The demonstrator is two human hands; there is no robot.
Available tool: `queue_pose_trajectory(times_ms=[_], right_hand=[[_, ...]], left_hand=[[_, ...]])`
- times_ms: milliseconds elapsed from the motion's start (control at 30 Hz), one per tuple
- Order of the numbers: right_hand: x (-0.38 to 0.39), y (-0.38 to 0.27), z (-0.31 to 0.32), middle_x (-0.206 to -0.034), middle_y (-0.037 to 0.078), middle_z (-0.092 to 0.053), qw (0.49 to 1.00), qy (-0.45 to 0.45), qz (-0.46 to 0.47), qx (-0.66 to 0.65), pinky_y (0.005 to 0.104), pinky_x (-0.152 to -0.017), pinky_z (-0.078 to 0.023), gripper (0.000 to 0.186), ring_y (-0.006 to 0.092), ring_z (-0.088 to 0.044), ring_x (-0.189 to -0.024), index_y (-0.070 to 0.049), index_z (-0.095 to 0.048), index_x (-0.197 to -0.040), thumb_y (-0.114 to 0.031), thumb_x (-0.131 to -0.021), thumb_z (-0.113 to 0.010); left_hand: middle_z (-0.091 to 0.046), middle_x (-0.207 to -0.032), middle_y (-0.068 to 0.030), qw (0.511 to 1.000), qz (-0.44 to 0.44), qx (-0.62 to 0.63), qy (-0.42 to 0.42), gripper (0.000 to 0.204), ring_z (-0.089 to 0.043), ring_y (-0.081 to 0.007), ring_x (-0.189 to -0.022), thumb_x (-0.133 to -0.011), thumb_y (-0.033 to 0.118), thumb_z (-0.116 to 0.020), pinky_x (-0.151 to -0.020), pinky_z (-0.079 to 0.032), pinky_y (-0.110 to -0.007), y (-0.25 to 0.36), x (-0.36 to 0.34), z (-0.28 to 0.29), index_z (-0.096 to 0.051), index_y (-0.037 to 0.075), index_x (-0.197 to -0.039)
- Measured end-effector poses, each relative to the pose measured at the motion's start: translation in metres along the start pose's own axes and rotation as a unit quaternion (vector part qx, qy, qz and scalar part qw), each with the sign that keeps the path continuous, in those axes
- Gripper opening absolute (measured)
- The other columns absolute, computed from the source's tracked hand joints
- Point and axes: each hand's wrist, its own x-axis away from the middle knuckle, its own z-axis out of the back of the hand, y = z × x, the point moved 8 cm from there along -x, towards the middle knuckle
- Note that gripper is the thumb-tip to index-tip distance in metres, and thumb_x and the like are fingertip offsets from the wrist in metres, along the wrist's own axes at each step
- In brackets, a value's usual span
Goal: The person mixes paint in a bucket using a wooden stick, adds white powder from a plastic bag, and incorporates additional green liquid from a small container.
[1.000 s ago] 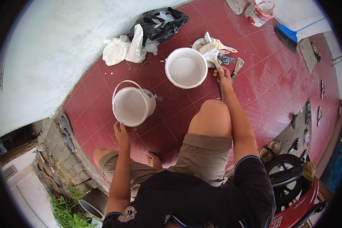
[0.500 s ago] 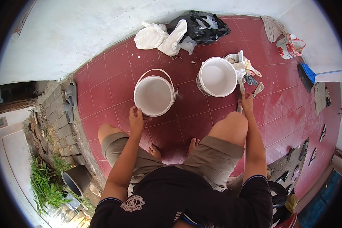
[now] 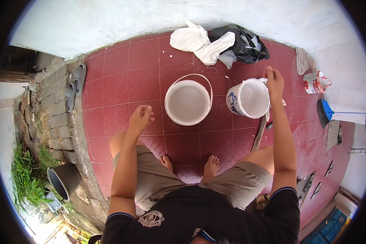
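On my feed the white bucket (image 3: 188,103) stands on red tiles (image 3: 144,75), between my half-curled, empty left hand (image 3: 141,118) and a second bucket (image 3: 249,99). My right hand (image 3: 275,82), fingers bent, is near that one; I can't tell if it grips anything. I expect stiff plastic, heavy if full, slick when wet: I'd lift by the handle (image 3: 210,86).

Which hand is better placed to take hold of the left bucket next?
Probably the left hand: it is near the left bucket and looks empty, while the right hand is farther off, by the right bucket.
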Motion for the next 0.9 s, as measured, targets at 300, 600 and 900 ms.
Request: queue_pose_trajectory(times_ms=[300, 600, 900], right_hand=[[-0.065, 0.064, -0.208, -0.092, 0.005, -0.069, 0.958, -0.019, -0.274, -0.079, 0.0288, -0.055, -0.049, 0.046, 0.0152, -0.069, -0.078, -0.002, -0.067, -0.108, -0.044, -0.09, -0.074], [-0.088, 0.074, -0.229, -0.074, 0.008, -0.074, 0.98, 0.002, -0.196, -0.043, 0.0314, -0.057, -0.048, 0.029, 0.0128, -0.068, -0.069, 0.003, -0.072, -0.094, -0.026, -0.09, -0.071], [-0.069, -0.039, -0.211, -0.075, 0.01, -0.072, 0.973, 0.019, 0.124, 0.194, 0.0323, -0.071, -0.05, 0.027, 0.02, -0.07, -0.07, -0.001, -0.07, -0.095, -0.028, -0.093, -0.068]], left_hand=[[-0.072, -0.098, -0.013, 1.0, 0.008, 0.015, -0.014, 0.04, -0.071, -0.0174, -0.083, -0.1, 0.031, -0.062, -0.073, -0.055, -0.03, -0.014, 0.062, 0.021, -0.061, -0.003, -0.122], [-0.072, -0.095, -0.0122, 1.0, 0.024, -0.004, 0.017, 0.042, -0.072, -0.0167, -0.085, -0.1, 0.029, -0.062, -0.075, -0.056, -0.029, -0.032, 0.089, 0.051, -0.061, -0.005, -0.124], [-0.07, -0.095, -0.0114, 0.999, 0.012, 0.038, -0.019, 0.039, -0.07, -0.0157, -0.083, -0.102, 0.031, -0.061, -0.074, -0.055, -0.028, -0.017, 0.071, 0.038, -0.061, -0.003, -0.122]])
